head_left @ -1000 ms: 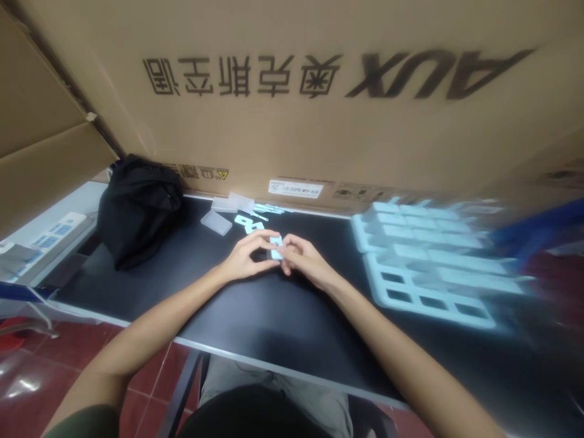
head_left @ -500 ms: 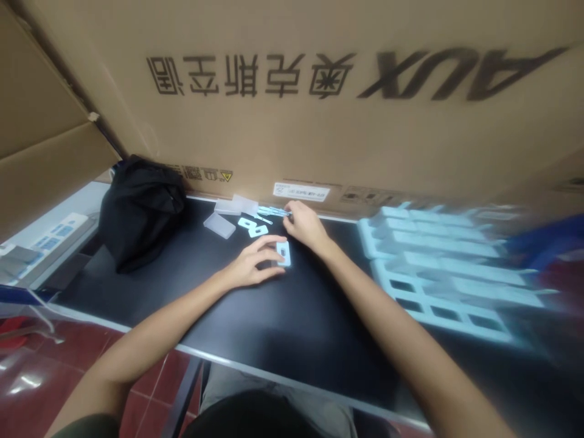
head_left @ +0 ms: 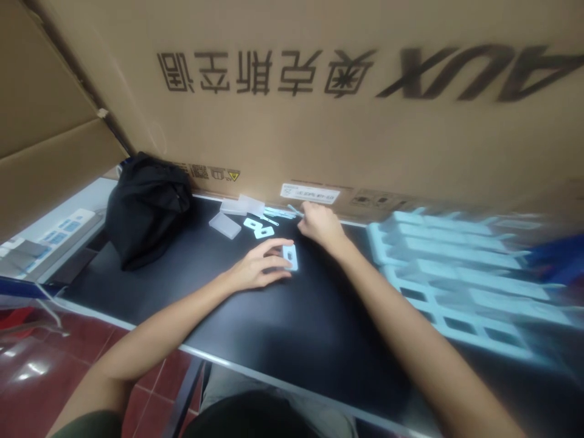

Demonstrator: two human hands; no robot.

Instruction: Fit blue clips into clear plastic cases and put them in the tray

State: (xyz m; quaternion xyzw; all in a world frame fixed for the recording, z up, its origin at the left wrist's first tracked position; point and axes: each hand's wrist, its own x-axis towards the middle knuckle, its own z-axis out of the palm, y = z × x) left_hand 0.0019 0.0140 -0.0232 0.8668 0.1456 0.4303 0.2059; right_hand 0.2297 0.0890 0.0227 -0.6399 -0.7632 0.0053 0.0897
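Note:
My left hand is closed round the edges of a small light-blue plate with a slot, thumb and fingers at its sides. Pinched in my right hand is a thin light-blue stick, its free end pointing up and left; the fingers hide the rest. Several similar loose sticks lie just left of that hand. Two more slotted plates, one at the back and one in front, lie flat beside them. Shallow translucent plastic boxes sit farther left.
Light-blue racks with rectangular openings, blurred, stand at the right. A black cloth bag rests at the left end of the black tabletop. Behind rises a large cardboard box. A white box lies far left.
My right hand has drawn a stick away from the loose pile, slightly rightward. My left hand keeps its hold on the plate. The whole view has shifted a little.

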